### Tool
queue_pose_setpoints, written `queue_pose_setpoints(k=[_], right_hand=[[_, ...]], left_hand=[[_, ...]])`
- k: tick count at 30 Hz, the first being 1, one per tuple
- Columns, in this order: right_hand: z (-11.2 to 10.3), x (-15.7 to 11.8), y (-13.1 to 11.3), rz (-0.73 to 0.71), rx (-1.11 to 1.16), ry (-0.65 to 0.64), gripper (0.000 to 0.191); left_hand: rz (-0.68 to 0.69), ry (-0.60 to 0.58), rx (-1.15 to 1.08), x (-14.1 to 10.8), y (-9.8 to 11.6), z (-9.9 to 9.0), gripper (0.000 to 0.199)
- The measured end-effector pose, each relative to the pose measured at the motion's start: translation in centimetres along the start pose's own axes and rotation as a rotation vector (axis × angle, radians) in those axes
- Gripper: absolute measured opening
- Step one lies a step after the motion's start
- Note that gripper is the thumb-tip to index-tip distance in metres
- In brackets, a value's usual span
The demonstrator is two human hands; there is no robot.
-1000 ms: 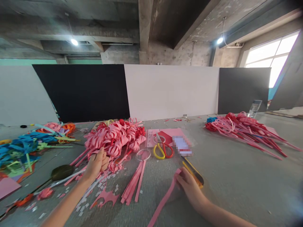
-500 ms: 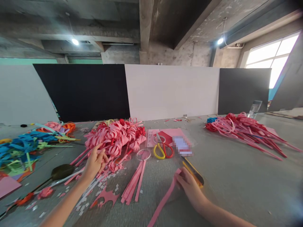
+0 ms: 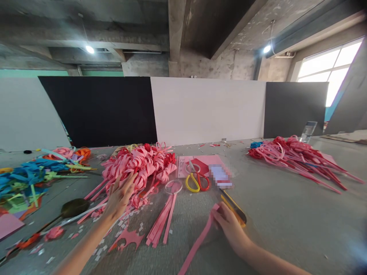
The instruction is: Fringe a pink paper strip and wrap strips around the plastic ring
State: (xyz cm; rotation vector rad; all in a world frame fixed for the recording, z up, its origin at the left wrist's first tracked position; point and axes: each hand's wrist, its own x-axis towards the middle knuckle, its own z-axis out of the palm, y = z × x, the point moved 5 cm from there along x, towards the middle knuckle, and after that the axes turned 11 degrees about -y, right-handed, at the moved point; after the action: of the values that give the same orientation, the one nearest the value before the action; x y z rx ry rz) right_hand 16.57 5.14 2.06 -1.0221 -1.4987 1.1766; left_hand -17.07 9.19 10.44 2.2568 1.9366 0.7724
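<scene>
My right hand [image 3: 229,225] pinches the top end of a long pink paper strip [image 3: 197,244], which hangs down and left to the frame's bottom edge. Beside that hand lies a yellow and black cutter [image 3: 233,208]. My left hand [image 3: 122,194] is at the front of a heap of curled pink and red paper strips [image 3: 140,164], fingers stretched out and apart, with nothing seen in its grip. Between the hands a bundle of straight pink strips [image 3: 163,219] passes under a white ring [image 3: 173,187].
Scissors with yellow and red handles [image 3: 193,183] lie by a blurred phone [image 3: 220,175] on pink sheets. Another pink and red strip pile [image 3: 298,152] is at the right. Blue and green strips [image 3: 31,175] and a dark, leaf-shaped piece [image 3: 75,208] are at the left.
My left hand has opened its fingers and moved slightly right over the near side of the pink heap. My right hand and its strip are almost unchanged.
</scene>
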Motion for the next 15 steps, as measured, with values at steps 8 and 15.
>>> queue_pose_setpoints(k=[8, 15], right_hand=[[-0.2, 0.0, 0.3, 0.007, 0.022, 0.025, 0.029], [-0.8, 0.0, 1.7, 0.019, 0.325, 0.139, 0.028]], left_hand=[[0.026, 0.018, 0.037, -0.2, 2.2, 0.0, 0.045], [0.509, -0.177, -0.091, -6.2, 14.3, 2.7, 0.051]])
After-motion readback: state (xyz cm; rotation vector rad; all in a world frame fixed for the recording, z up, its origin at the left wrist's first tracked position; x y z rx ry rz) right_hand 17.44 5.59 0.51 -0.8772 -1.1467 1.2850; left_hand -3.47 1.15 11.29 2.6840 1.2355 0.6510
